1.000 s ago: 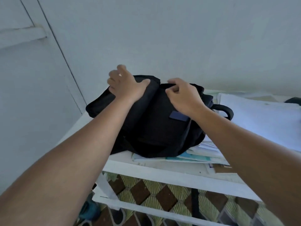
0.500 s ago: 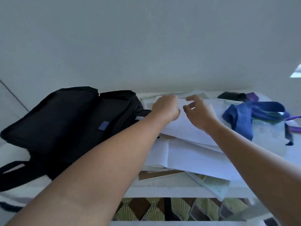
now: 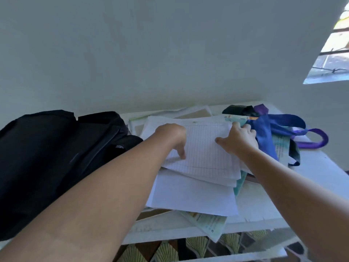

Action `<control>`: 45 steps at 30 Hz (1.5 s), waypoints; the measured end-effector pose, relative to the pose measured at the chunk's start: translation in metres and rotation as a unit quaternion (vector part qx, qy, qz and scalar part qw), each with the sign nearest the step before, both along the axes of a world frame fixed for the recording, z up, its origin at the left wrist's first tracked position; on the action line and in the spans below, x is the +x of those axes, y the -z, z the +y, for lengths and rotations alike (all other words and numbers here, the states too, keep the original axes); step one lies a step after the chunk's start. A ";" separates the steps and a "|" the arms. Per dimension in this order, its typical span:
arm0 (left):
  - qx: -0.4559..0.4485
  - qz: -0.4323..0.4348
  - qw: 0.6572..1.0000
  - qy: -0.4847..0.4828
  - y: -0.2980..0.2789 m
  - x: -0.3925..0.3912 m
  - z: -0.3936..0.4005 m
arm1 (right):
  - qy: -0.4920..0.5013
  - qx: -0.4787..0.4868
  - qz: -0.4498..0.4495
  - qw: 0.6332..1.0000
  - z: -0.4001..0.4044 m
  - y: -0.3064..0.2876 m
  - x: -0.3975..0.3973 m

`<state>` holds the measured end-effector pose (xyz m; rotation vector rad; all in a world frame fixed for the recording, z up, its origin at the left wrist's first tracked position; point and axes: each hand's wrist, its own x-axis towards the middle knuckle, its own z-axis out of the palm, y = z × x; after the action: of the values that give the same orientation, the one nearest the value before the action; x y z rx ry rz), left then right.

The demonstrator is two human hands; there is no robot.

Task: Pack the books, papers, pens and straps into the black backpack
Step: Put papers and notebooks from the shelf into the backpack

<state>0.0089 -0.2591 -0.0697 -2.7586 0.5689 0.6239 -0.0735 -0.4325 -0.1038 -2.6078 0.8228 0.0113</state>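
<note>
Black fabric backpack (image 3: 56, 157): lies on the white counter (image 3: 321, 171), left of the papers
Lined white paper sheets (image 3: 204, 154): atop the pile
Left hand (image 3: 171, 135): grips their left edge
Right hand (image 3: 238, 138): grips their right edge

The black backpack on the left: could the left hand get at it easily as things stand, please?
Probably yes. The black backpack lies right beside the left forearm with nothing between them. But the left hand is busy gripping the lined papers together with the right hand, so it must let go first.
</note>
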 end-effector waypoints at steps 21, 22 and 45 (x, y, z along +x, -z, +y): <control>-0.115 0.054 0.992 0.012 0.001 0.073 -0.017 | 0.104 0.240 -0.038 0.964 -0.038 0.022 0.028; -0.101 0.049 0.994 0.018 0.000 0.075 -0.017 | 0.113 0.262 -0.045 0.957 -0.040 0.021 0.029; -0.286 0.266 0.920 -0.036 -0.044 0.069 0.020 | 0.134 0.481 -0.082 0.863 -0.041 0.003 0.018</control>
<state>0.0782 -0.2390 -0.0254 -3.1398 0.8826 1.4545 -0.0552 -0.4738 -0.1072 -1.5218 0.8195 0.0937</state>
